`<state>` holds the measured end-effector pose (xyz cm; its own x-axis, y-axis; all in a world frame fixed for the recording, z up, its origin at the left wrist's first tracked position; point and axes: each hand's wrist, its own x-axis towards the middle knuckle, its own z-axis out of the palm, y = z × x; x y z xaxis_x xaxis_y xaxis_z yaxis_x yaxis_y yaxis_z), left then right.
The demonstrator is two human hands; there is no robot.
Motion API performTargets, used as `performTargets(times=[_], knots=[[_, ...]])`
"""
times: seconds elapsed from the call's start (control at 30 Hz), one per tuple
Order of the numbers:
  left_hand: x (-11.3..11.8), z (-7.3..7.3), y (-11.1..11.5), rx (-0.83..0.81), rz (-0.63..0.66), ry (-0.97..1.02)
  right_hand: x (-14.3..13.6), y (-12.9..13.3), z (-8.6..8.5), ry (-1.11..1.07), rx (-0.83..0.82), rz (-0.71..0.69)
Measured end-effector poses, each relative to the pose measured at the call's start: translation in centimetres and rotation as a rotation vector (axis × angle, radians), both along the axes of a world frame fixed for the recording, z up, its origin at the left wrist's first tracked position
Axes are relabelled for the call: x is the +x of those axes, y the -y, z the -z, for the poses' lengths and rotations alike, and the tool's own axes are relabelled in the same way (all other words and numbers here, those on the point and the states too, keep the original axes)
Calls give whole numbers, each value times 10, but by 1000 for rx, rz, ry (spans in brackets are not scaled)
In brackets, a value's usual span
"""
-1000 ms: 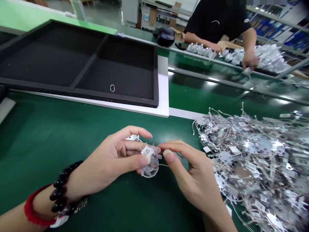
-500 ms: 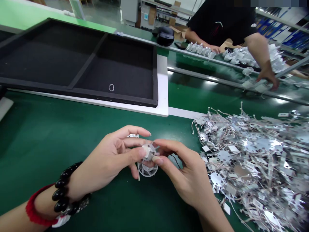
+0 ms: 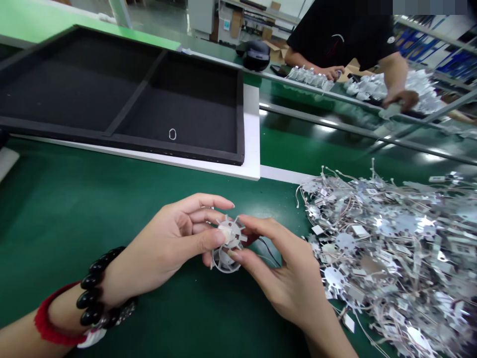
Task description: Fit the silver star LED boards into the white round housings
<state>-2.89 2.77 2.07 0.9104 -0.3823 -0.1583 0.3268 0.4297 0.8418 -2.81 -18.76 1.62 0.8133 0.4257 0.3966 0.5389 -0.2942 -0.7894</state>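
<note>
Between my hands is a small silvery disc [image 3: 233, 232] with tabs round its edge and a white block on its face. The thumb of my left hand [image 3: 179, 233] presses on that block, with the index finger stretched out above. My right hand [image 3: 285, 268] pinches the edge of the disc between thumb and fingertips. Below the disc, partly covered by it and by fingers, shows a round white plastic frame [image 3: 226, 266] with spokes. A thin dark wire [image 3: 271, 248] runs out beside my right fingers.
At the right lies a large heap of toothed metal discs with wires [image 3: 391, 248]. A black divided tray [image 3: 194, 104] rests on a white board [image 3: 253, 134] at the back left. Across the rails [image 3: 324, 119], a co-worker [image 3: 343, 40] handles white parts.
The disc has turned and sits slightly lower, its tabs now showing more plainly. My right thumb has shifted left and down. The co-worker's arm has drawn back with a white part.
</note>
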Motion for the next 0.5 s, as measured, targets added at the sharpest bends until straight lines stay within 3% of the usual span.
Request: performTargets(times=[0.17,0.5], knots=[[-3,-1,2,36,-12,27,6,11,-11,-244,-49,-136],[-6,10,-4,102,98,-10,7,4,-13,-205,-82,7]])
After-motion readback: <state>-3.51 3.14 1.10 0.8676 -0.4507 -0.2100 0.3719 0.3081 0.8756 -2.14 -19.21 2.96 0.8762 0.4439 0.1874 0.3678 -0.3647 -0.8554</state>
